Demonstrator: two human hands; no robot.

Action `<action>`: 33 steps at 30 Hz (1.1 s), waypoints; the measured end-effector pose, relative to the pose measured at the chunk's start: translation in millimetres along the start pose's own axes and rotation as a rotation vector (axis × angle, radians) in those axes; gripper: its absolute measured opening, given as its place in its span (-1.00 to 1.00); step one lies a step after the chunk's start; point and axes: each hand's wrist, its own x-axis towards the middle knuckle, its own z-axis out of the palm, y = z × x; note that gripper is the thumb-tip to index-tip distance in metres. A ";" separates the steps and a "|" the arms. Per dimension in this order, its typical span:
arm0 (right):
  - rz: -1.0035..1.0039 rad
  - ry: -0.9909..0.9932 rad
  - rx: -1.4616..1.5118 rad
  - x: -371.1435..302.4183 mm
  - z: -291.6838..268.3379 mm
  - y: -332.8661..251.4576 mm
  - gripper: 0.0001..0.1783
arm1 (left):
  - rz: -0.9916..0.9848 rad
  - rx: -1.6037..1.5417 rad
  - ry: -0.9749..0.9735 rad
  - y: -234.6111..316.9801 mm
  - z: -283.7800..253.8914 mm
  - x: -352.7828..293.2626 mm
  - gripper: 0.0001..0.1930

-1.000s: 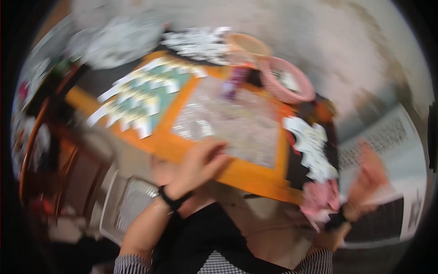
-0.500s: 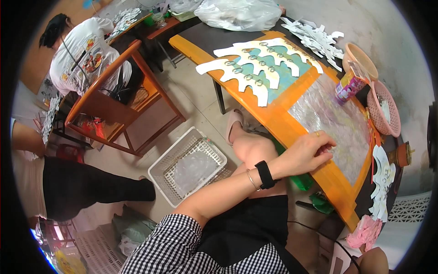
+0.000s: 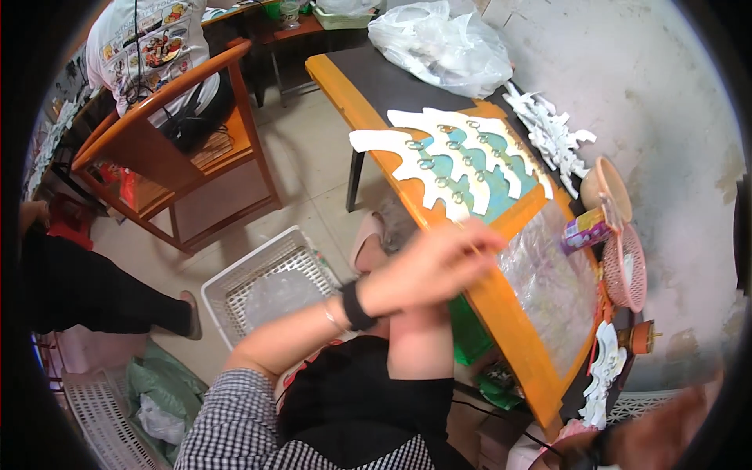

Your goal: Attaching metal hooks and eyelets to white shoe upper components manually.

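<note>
My left hand (image 3: 453,262) hovers at the near edge of the table, over the orange-taped border (image 3: 518,313). Motion blurs its fingers, and I cannot make out anything in them. At the lower right, my right hand (image 3: 666,429) is also smeared, near a stack of white scalloped pieces (image 3: 603,376). Beyond my left hand, overlapping white scalloped strips (image 3: 450,157) with small metal rings lie in rows on a blue-green patch (image 3: 501,200). Nearer me, a clear plastic sheet (image 3: 548,290) covers the tabletop.
Along the wall stand a beige bowl (image 3: 605,192), a purple can (image 3: 586,230), a pink basket (image 3: 638,274) and more white pieces (image 3: 544,133). A plastic bag (image 3: 442,47) lies at the back. On the floor is a white basket (image 3: 227,309). One person sits beyond a wooden chair (image 3: 168,153); another stands left.
My left hand has moved left and slightly up, off the plastic sheet. My right hand has come into view at the lower right. The whole view has shifted.
</note>
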 end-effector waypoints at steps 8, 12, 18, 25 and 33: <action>-0.150 -1.126 0.301 -67.5 212.7 -27.7 -0.71 | -0.118 0.880 0.341 -71.8 -160.2 18.4 -0.69; -0.340 -1.074 0.221 -89.8 236.2 -22.3 -0.81 | -0.262 0.883 0.185 -65.9 -164.0 34.8 -0.67; -0.431 -0.997 0.216 -89.1 252.3 -25.7 -0.90 | -0.525 0.569 0.086 -61.1 -180.3 55.4 -0.71; -0.372 -0.804 0.194 -84.0 242.0 -10.5 -0.89 | -0.737 0.124 -0.010 -43.0 -185.8 55.8 -0.72; -0.396 -0.705 0.054 -62.5 171.2 22.3 -0.85 | -0.673 0.060 -0.070 5.1 -129.2 65.5 -0.83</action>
